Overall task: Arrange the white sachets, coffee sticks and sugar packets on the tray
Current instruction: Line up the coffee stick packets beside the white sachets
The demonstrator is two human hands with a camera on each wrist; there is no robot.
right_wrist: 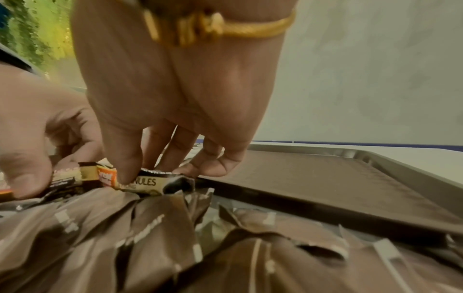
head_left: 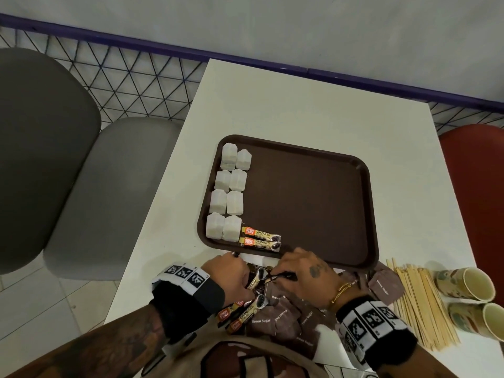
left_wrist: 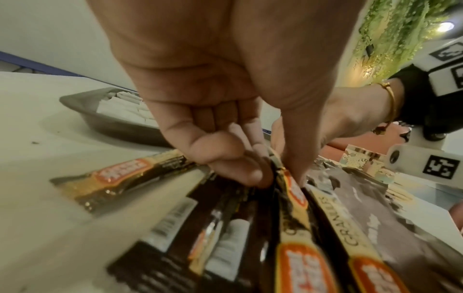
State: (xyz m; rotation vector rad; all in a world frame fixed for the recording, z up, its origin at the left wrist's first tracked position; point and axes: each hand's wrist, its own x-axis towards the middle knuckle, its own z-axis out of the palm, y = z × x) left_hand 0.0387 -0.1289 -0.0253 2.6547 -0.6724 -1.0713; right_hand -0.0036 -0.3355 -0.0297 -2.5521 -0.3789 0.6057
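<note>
A brown tray (head_left: 313, 200) holds several white sachets (head_left: 229, 192) in two columns along its left side, with two coffee sticks (head_left: 260, 238) beside them at the near left corner. Both hands work just below the tray's near edge. My left hand (head_left: 237, 271) pinches a coffee stick (left_wrist: 295, 194) between thumb and fingers over a heap of loose coffee sticks (head_left: 245, 312). My right hand (head_left: 283, 274) pinches another coffee stick (right_wrist: 148, 183) by thumb and fingertips. Brown sugar packets (head_left: 283, 320) lie heaped under and near the right hand.
A bundle of wooden stirrers (head_left: 420, 304) and two paper cups (head_left: 463, 282) lie on the white table at the right. Grey chairs (head_left: 109, 186) stand to the left and a red seat (head_left: 474, 186) to the right. Most of the tray floor is bare.
</note>
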